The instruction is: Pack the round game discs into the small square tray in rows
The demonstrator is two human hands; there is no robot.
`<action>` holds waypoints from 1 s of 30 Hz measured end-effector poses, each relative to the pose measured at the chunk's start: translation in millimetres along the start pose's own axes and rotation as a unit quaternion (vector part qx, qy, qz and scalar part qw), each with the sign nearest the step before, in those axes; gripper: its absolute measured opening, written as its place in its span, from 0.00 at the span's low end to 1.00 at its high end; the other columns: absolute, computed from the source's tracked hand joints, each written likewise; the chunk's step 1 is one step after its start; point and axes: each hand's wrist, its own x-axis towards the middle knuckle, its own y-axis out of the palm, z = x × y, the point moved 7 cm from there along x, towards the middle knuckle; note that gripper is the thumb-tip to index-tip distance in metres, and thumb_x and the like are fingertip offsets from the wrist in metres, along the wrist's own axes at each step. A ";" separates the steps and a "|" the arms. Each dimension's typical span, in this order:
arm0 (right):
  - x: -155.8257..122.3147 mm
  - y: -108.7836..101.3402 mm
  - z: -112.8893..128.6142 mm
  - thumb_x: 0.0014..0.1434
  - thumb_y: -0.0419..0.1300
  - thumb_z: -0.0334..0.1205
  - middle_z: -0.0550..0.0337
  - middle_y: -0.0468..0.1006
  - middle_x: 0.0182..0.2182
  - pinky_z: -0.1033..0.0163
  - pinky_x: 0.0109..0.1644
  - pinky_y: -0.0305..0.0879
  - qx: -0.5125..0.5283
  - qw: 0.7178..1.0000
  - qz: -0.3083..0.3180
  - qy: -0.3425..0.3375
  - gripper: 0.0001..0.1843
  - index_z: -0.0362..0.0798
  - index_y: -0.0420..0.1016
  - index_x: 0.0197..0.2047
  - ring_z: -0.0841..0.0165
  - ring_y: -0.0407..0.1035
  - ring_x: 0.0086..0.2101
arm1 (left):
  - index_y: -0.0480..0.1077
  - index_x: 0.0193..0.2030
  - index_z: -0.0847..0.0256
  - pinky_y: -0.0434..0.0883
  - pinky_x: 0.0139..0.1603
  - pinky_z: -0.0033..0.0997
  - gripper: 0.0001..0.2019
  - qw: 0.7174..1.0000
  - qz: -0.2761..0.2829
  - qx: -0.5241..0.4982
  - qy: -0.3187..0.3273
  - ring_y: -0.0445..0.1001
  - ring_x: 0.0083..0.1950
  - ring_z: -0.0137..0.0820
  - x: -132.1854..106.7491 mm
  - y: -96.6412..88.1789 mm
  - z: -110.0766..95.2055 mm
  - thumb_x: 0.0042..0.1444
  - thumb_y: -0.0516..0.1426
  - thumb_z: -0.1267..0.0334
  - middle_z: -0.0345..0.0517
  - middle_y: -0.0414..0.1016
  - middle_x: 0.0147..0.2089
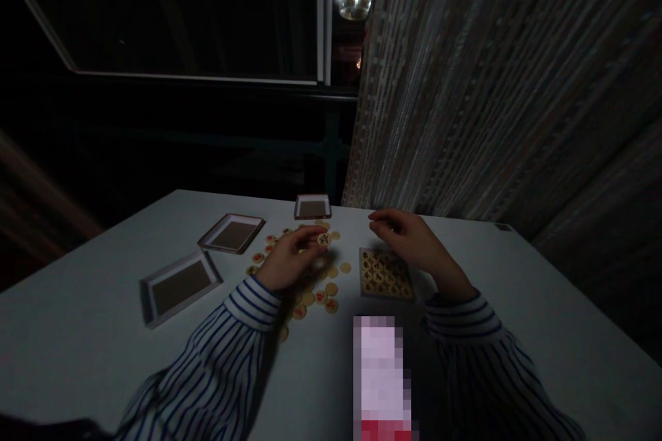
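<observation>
My left hand (292, 258) pinches a xiangqi piece (324, 239) between thumb and fingertips, its black character facing me. Below and around that hand lie many loose xiangqi pieces (331, 289), some with red characters and some blank side up. My right hand (406, 238) hovers above the far edge of a shallow box (387, 295), fingers curved and slightly apart, with nothing visible between them. Rows of pieces with dark characters sit inside that box. The hand hides the box's far right part.
Two shallow trays, a white one (149, 313) and a brown-rimmed one (204, 241), lie on the left of the white table (77, 303). A third small tray (313, 216) is at the far edge. A pixelated patch (380, 372) covers the near middle. A string curtain (439, 83) hangs behind.
</observation>
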 end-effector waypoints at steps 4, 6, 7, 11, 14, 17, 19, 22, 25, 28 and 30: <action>-0.5 -1.9 1.0 0.56 0.56 0.43 0.58 0.78 0.31 0.62 0.38 0.65 0.004 1.000 -0.005 -0.002 0.13 0.46 0.74 0.41 0.68 0.71 0.32 | 0.69 0.46 0.66 0.70 0.48 0.38 0.19 0.998 -0.003 -0.047 -0.031 0.75 0.42 0.34 11.0 7.1 -5.4 0.45 0.61 0.63 0.51 0.76 0.43; -0.7 -2.9 0.4 0.56 0.56 0.43 0.58 0.78 0.32 0.62 0.38 0.65 0.006 1.000 -0.008 -0.002 0.13 0.46 0.74 0.41 0.69 0.71 0.33 | 0.69 0.45 0.66 0.70 0.48 0.38 0.20 0.997 0.002 -0.062 -0.046 0.75 0.40 0.33 16.2 11.2 -9.3 0.43 0.62 0.64 0.49 0.76 0.41; -0.7 -3.6 -0.3 0.56 0.56 0.43 0.58 0.78 0.32 0.62 0.38 0.65 0.007 1.000 -0.009 -0.001 0.13 0.46 0.74 0.41 0.69 0.71 0.33 | 0.69 0.45 0.66 0.70 0.47 0.38 0.20 0.996 0.009 -0.069 -0.055 0.75 0.39 0.32 18.6 13.9 -11.2 0.43 0.62 0.65 0.48 0.76 0.39; -0.5 -7.7 -3.0 0.56 0.56 0.43 0.58 0.78 0.32 0.62 0.39 0.65 0.012 1.000 -0.013 0.002 0.13 0.46 0.74 0.42 0.69 0.71 0.33 | 0.69 0.44 0.65 0.70 0.45 0.37 0.20 0.992 0.029 -0.094 -0.083 0.74 0.36 0.30 26.7 23.4 -18.2 0.41 0.63 0.66 0.46 0.76 0.38; -0.2 -10.6 -4.1 0.56 0.56 0.43 0.58 0.78 0.32 0.62 0.38 0.65 0.019 1.000 -0.015 0.002 0.13 0.46 0.74 0.41 0.68 0.71 0.33 | 0.69 0.44 0.66 0.70 0.44 0.36 0.21 0.990 0.020 -0.111 -0.090 0.74 0.35 0.29 33.6 27.1 -20.5 0.41 0.63 0.66 0.45 0.75 0.36; 0.3 -13.6 -5.3 0.56 0.56 0.43 0.58 0.78 0.31 0.62 0.37 0.65 0.026 0.999 -0.020 0.003 0.13 0.45 0.74 0.41 0.68 0.71 0.33 | 0.69 0.44 0.65 0.70 0.42 0.34 0.21 0.988 0.011 -0.130 -0.081 0.74 0.34 0.28 42.4 30.3 -21.1 0.41 0.63 0.65 0.44 0.74 0.35; 0.4 -15.5 -6.6 0.56 0.56 0.43 0.58 0.78 0.32 0.62 0.37 0.65 0.030 0.999 -0.023 0.005 0.13 0.46 0.74 0.41 0.68 0.71 0.33 | 0.69 0.44 0.65 0.70 0.40 0.31 0.21 0.988 0.005 -0.134 -0.073 0.73 0.33 0.26 48.5 31.9 -21.5 0.40 0.64 0.65 0.43 0.74 0.35; 0.4 -17.9 -9.7 0.56 0.56 0.43 0.58 0.78 0.32 0.62 0.37 0.65 0.034 0.999 -0.027 0.012 0.13 0.46 0.74 0.40 0.69 0.71 0.33 | 0.69 0.43 0.65 0.70 0.36 0.29 0.20 0.990 -0.004 -0.121 -0.068 0.72 0.31 0.25 55.5 34.5 -22.9 0.40 0.64 0.64 0.43 0.73 0.34; 0.1 -20.0 -12.9 0.56 0.56 0.43 0.57 0.78 0.32 0.62 0.37 0.65 0.035 0.999 -0.033 0.019 0.13 0.46 0.74 0.41 0.69 0.71 0.33 | 0.69 0.40 0.66 0.70 0.34 0.28 0.18 0.993 -0.004 -0.106 -0.059 0.72 0.30 0.25 58.9 39.8 -25.1 0.42 0.63 0.61 0.43 0.72 0.35; 0.2 -22.1 -15.7 0.55 0.57 0.43 0.57 0.78 0.32 0.62 0.37 0.65 0.032 0.998 -0.038 0.025 0.13 0.46 0.74 0.41 0.69 0.71 0.33 | 0.70 0.38 0.66 0.71 0.33 0.28 0.16 0.994 0.015 -0.099 -0.044 0.73 0.30 0.26 59.3 49.5 -26.0 0.44 0.62 0.59 0.44 0.72 0.34; 0.4 -24.3 -17.3 0.55 0.57 0.43 0.57 0.78 0.32 0.62 0.37 0.65 0.030 0.998 -0.041 0.027 0.13 0.46 0.74 0.41 0.69 0.71 0.33 | 0.70 0.38 0.66 0.71 0.33 0.28 0.15 0.994 0.034 -0.094 -0.038 0.73 0.30 0.26 58.5 57.5 -25.9 0.45 0.62 0.59 0.43 0.72 0.34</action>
